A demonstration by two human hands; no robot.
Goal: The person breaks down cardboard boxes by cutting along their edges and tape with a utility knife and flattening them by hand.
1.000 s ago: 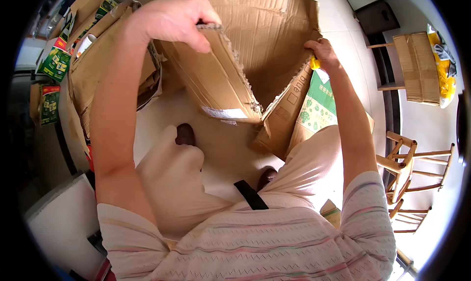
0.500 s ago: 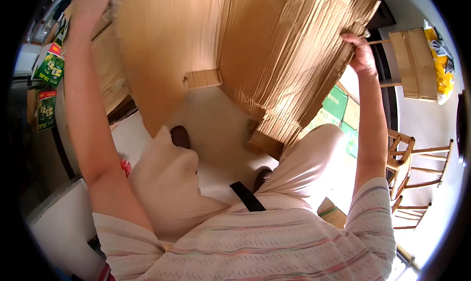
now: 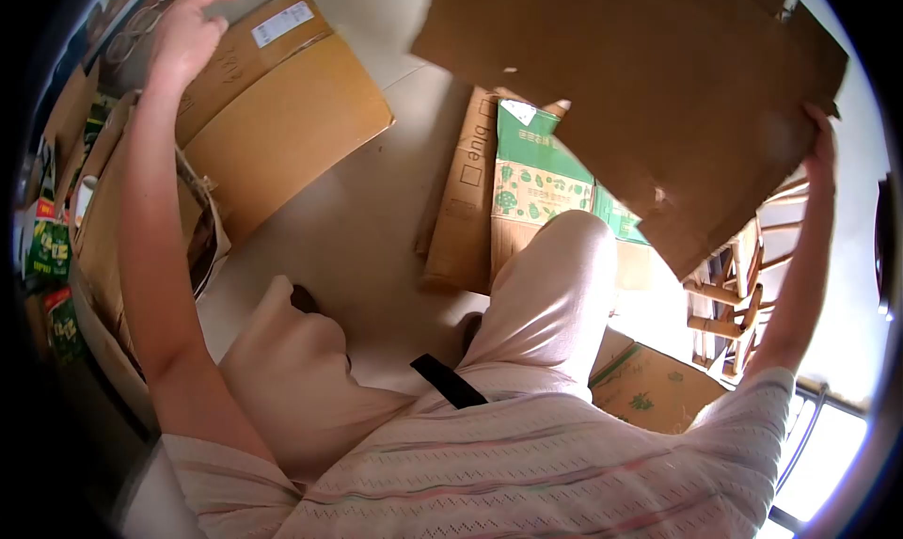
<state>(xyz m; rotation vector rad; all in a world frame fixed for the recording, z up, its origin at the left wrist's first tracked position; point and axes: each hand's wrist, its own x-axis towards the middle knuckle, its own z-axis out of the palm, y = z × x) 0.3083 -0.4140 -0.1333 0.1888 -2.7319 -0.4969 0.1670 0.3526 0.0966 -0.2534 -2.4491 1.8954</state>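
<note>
A large brown cardboard sheet with ragged edges hangs in the upper right of the head view. My right hand grips it at its right edge, the fingers partly hidden behind the board. At the upper left my left hand is empty, with the index finger stretched out and the fingers apart. Just beyond that hand lies a flattened cardboard box with a white label. Below the sheet stand a green and brown printed carton and a brown cardboard piece marked "blue".
Bamboo chairs stand at the right. A carton with green plant prints sits beside my right thigh. Folded cardboard and an open paper bag crowd the left side, near green packets. Pale floor shows between.
My left hand has let go of the cardboard. My right hand has swung the sheet to the right, uncovering the labelled box and the printed carton.
</note>
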